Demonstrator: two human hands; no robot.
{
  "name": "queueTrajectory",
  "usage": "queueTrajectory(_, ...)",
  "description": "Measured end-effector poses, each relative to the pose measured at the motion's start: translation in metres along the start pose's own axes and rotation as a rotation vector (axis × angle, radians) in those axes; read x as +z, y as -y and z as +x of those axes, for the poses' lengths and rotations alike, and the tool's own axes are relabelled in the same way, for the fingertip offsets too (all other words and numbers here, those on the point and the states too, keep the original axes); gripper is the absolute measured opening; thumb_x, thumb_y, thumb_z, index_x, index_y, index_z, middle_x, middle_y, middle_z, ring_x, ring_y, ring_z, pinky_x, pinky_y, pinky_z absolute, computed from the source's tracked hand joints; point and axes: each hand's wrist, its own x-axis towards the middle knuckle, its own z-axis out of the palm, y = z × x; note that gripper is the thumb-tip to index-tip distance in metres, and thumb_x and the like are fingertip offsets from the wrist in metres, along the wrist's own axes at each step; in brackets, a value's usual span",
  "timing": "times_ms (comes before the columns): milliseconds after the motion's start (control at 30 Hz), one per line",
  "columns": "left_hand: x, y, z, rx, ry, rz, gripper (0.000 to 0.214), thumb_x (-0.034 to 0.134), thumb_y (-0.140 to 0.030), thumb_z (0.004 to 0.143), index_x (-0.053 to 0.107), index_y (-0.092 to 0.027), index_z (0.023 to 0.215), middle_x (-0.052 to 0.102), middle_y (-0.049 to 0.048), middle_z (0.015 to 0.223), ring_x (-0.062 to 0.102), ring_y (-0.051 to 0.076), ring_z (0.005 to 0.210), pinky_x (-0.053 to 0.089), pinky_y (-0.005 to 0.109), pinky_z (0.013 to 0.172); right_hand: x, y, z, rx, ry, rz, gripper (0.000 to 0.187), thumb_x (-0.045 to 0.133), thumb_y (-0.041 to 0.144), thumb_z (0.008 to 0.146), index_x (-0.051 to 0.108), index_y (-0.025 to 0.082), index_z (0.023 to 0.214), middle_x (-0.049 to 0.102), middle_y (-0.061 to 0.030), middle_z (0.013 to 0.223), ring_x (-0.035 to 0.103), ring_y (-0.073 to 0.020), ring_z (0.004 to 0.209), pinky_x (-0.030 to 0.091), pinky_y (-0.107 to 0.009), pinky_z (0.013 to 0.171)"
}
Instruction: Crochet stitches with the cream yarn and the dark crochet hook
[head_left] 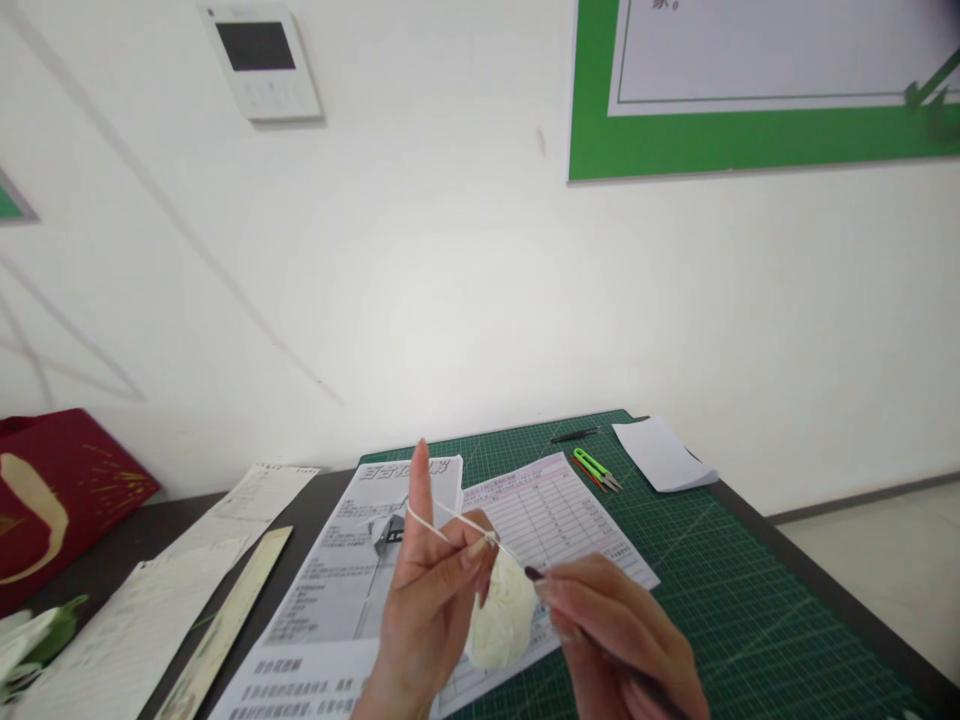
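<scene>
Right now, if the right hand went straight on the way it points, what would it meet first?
Probably the left hand, whose fingers pinch white yarn just ahead of the dark tool in the right hand. The yarn ball shows just below that line; depth is unclear from one view.

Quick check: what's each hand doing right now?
Left hand: pinching white yarn, index finger raised.
Right hand: closed, holding a dark-handled tool.

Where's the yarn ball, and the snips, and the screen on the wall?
Yarn ball (501, 628): head view, middle of its pale side.
Snips (595, 464): head view, on the green handle.
Screen (256, 46): head view, middle of its dark glass.
</scene>
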Motion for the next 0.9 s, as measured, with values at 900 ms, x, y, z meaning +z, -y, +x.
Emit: queueTrajectory(900,0.002,-0.003,-0.009,0.058,-0.058,-0.031,0.093,0.06,-0.013,0.078,0.003,-0.044,0.144,0.054,-0.0051,0.054,0.046,0.014,0.058,0.036,0.025,0.057,0.018,0.001,-0.004,0.035,-0.023,0.236,0.043,0.06,0.003,0.079,0.063,0.023,0.116,0.073,-0.0107,0.092,0.07,-0.02,0.074,0.059,-0.03,0.062)
